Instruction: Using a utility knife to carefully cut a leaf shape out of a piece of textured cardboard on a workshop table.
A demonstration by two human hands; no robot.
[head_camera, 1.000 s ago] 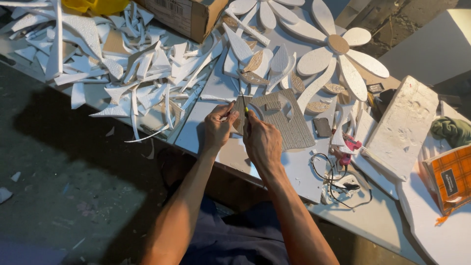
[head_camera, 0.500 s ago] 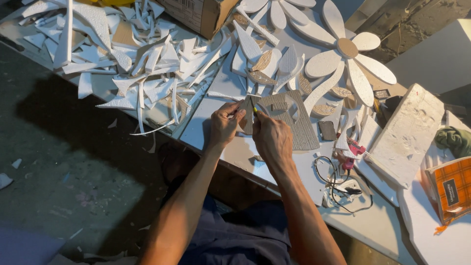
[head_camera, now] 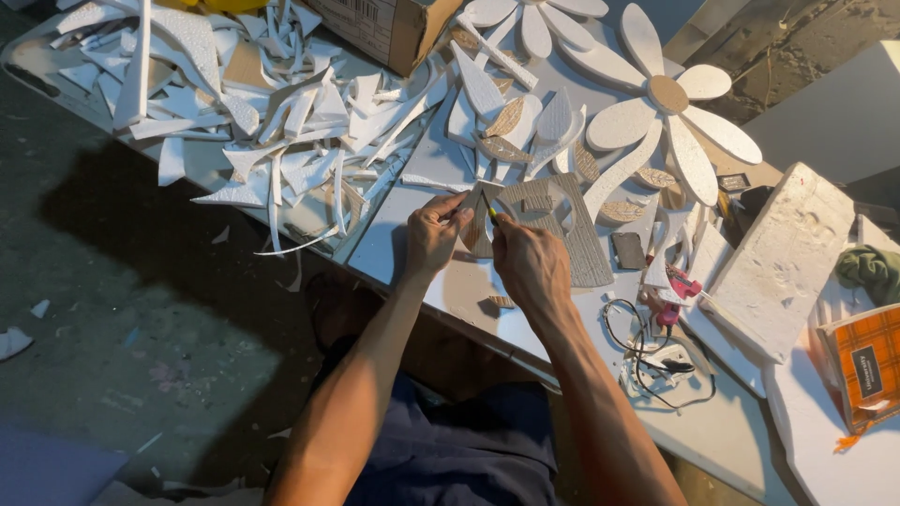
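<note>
Both hands unmoved since 0.5 s ago: left hand (head_camera: 433,232) pinches small tan pointed foam piece (head_camera: 476,223) steady; right hand (head_camera: 531,262) at 3 o'clock, closed on yellow-tipped cutter (head_camera: 493,215).

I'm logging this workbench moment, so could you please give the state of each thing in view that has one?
Left hand: pinching a small pointed foam piece.
Right hand: gripping a thin tool at that piece.
Large foam flower: assembled, flat.
Offcut pile: loose, heaped.
Cardboard box: open.
Cable: tangled.
Foam slab: lying flat.

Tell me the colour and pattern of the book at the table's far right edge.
The book is orange with a dark plaid check, seen in the head view.
</note>
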